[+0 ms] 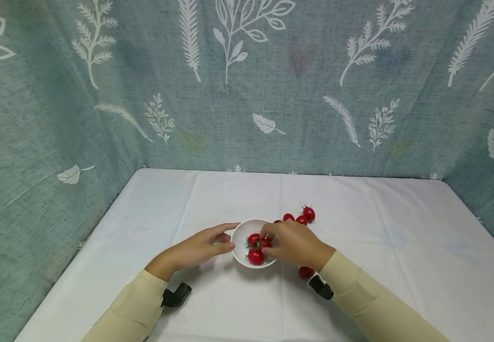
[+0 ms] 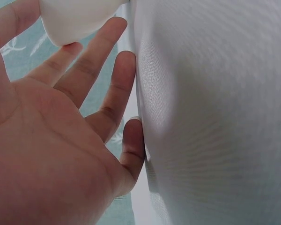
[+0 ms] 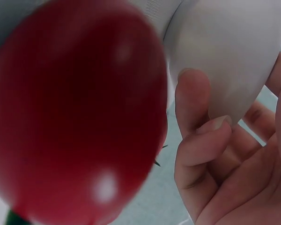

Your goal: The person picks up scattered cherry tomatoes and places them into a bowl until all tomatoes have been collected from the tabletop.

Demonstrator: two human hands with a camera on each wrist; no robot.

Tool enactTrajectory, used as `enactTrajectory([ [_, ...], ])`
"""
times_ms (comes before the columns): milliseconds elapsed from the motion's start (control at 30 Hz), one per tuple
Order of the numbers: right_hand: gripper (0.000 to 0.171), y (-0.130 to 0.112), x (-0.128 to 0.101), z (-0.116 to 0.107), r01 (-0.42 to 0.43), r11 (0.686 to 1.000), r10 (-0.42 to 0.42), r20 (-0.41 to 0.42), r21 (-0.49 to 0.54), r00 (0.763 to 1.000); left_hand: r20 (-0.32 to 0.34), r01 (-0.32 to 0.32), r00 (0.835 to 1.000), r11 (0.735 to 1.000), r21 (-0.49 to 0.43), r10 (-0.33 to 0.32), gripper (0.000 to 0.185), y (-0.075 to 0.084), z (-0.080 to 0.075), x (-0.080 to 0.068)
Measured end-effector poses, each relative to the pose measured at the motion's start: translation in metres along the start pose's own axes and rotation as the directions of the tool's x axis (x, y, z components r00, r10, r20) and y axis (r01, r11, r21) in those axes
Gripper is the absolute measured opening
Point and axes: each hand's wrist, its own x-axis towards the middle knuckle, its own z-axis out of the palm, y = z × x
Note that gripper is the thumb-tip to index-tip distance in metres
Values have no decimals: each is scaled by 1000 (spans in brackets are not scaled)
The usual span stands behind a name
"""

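A small white bowl (image 1: 247, 225) sits on the white-clothed table (image 1: 379, 247) with several red cherry tomatoes (image 1: 255, 256) inside. My left hand (image 1: 231, 236) rests against the bowl's left wall, its fingers straight; the left wrist view shows this hand (image 2: 84, 70) spread beside the bowl (image 2: 75, 18). My right hand (image 1: 266, 236) reaches over the right rim, its curled fingertips on a tomato (image 1: 265, 243) in the bowl. In the right wrist view, the curled fingers (image 3: 201, 136) sit by the bowl's outer wall (image 3: 225, 56), and a loose tomato (image 3: 79, 108) fills the foreground.
Three more tomatoes (image 1: 301, 219) lie on the cloth just behind the bowl, and one (image 1: 306, 272) lies under my right wrist. Leaf-patterned teal fabric walls (image 1: 247, 95) close in the table at the back and on both sides.
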Motion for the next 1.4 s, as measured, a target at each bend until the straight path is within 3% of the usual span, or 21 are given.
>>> enactTrajectory([
  [200,25,-1,5,2,-16,1000,15,32,7,999,-13,20,1000,1000,6,-20,57,0,1,-1],
  [833,28,-5,6,1,-26,999,27,28,-31,999,10,-2,1000,1000,-3,2,57,1,0,-1],
  [1133,27,-2,-16,-11,-9,998,2,-121,-56,993,12,6,1000,1000,11,-6,56,5,1,-1],
  [1400,24,12,-31,-19,95,995,-92,-273,-2,958,-5,26,1000,999,29,-26,56,1,1,2],
])
